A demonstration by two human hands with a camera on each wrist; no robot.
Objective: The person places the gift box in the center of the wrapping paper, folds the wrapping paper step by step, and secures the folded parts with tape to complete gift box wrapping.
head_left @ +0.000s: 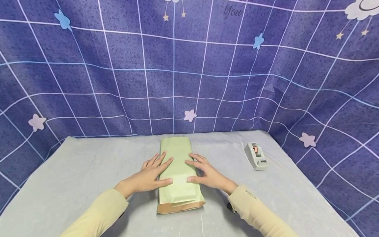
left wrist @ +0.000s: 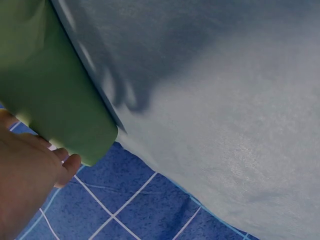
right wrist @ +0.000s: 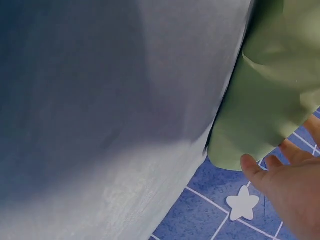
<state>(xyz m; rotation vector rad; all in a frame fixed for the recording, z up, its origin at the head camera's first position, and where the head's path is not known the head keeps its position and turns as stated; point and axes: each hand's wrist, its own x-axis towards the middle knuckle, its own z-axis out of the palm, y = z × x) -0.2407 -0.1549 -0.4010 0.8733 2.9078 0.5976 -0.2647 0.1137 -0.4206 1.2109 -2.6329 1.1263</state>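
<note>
A pale green paper bag (head_left: 177, 164) lies flat and lengthwise on the table, looking padded by something hidden inside. Its near end shows a brown inner face (head_left: 177, 208) below a folded green flap. My left hand (head_left: 152, 176) rests on the bag's left side with fingers spread. On the opposite side my right hand (head_left: 208, 173) lies with extended fingers touching the top and edge. In the left wrist view the green bag (left wrist: 60, 85) is beside the left fingers; the right wrist view shows the bag (right wrist: 265, 110) beside the right fingers.
A white tape dispenser (head_left: 256, 157) stands on the right part of the grey cloth-covered table (head_left: 118, 149). Behind and at the sides hangs a blue curtain (head_left: 189, 65) with grid lines and stars. A small dark object (head_left: 231, 207) shows by the right cuff.
</note>
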